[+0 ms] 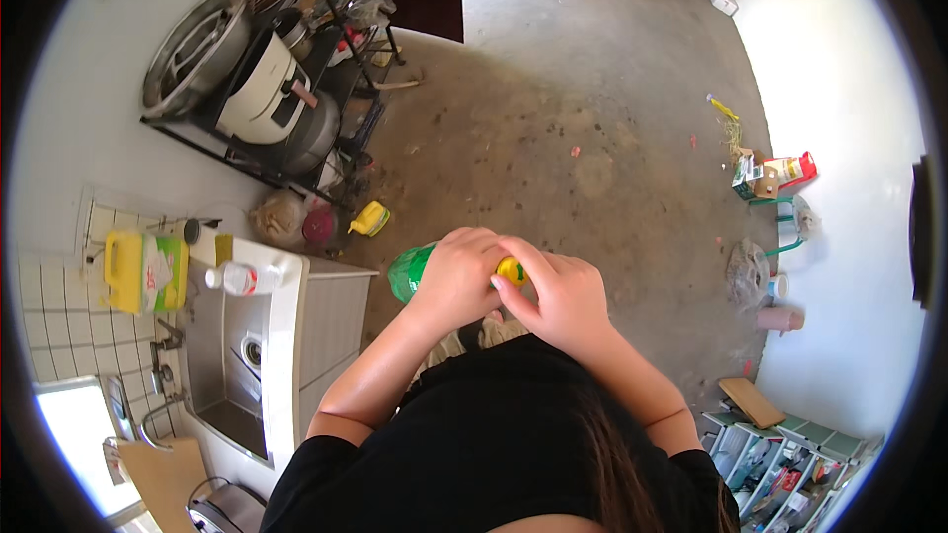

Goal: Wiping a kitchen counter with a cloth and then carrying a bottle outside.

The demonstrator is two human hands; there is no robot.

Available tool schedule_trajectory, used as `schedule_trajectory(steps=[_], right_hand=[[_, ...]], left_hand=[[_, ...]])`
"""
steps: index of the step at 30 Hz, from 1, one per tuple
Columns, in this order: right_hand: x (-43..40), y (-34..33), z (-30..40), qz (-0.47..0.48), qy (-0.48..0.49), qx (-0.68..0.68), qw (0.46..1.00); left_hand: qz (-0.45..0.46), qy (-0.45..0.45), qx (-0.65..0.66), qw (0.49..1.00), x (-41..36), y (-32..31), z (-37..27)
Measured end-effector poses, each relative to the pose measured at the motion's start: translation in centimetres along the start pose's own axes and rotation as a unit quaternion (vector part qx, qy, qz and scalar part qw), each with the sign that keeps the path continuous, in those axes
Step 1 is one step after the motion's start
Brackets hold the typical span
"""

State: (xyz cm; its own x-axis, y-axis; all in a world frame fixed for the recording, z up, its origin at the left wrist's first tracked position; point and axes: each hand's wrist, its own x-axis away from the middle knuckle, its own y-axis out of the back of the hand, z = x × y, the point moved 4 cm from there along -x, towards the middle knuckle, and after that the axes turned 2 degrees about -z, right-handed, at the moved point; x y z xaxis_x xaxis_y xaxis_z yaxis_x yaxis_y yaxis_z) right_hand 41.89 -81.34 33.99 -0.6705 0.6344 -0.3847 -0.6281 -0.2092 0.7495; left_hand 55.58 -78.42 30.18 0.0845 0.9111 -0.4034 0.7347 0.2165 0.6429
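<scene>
A green plastic bottle (406, 273) with a yellow cap (511, 272) is held sideways in front of my body, its base pointing left. My left hand (461, 270) wraps around the bottle's body and hides most of it. At the cap end, my right hand (557, 287) has its thumb and index finger closed around the yellow cap. Whether any liquid is inside the bottle cannot be made out.
To the left a sink (226, 400) is set in a white counter, with a clear plastic bottle (243, 278) and a large yellow jug (144, 272) on it. A black shelf rack (222, 152) carries pots. Another yellow jug (370, 219) lies on the floor. At lower right stands a storage shelf (822, 438).
</scene>
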Motion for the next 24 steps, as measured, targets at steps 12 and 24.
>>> schedule_trajectory(steps=[12,24], right_hand=[[-21.6,-0.1,-12.5,0.024,0.162,-0.004,0.986],[-29.5,-3.6,-13.7,0.174,0.13,-0.043,0.975]], left_hand=[[0.082,0.104,0.158,0.978,-19.2,2.8,12.8],[-0.104,0.247,-0.014,0.963,-20.7,6.5,13.9]])
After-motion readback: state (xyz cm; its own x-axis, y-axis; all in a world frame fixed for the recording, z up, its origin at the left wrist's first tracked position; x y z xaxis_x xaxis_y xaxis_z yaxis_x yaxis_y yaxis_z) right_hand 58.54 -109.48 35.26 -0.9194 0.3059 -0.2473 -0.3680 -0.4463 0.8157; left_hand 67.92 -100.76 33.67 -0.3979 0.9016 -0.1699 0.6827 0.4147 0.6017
